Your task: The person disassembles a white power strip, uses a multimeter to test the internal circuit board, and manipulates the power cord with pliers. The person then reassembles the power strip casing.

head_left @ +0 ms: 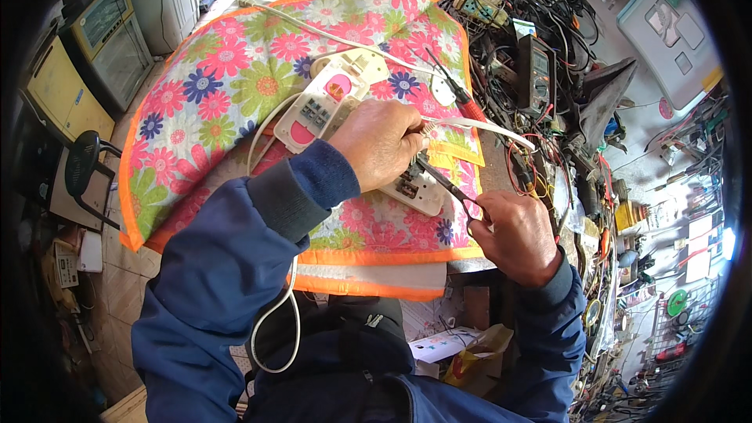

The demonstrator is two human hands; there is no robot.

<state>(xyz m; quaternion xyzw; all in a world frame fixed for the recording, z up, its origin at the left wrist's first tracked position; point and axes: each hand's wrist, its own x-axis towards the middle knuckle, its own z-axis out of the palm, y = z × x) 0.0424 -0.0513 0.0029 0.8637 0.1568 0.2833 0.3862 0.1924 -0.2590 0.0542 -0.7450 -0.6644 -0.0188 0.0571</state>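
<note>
My left hand (382, 145) is closed in a pinch over the cloth, with a flat white cable (489, 127) coming out at its fingertips. My right hand (518, 235) grips dark scissors (450, 186) by the loops. Their blades point up and left, close to the left fingertips, where small parts or wire ends are hard to make out. Beside and partly behind the left hand lies a white power strip (313, 115) with pink round parts. Below the fingertips sits an opened white housing (419, 192) with dark contacts showing.
A flowered cloth with orange edging (223, 102) covers the work surface. A red-handled tool with a dark shaft (470, 106) lies at its right edge. Further right are a multimeter (539, 74) and tangled wires. A white cord loop (294, 337) hangs near my lap.
</note>
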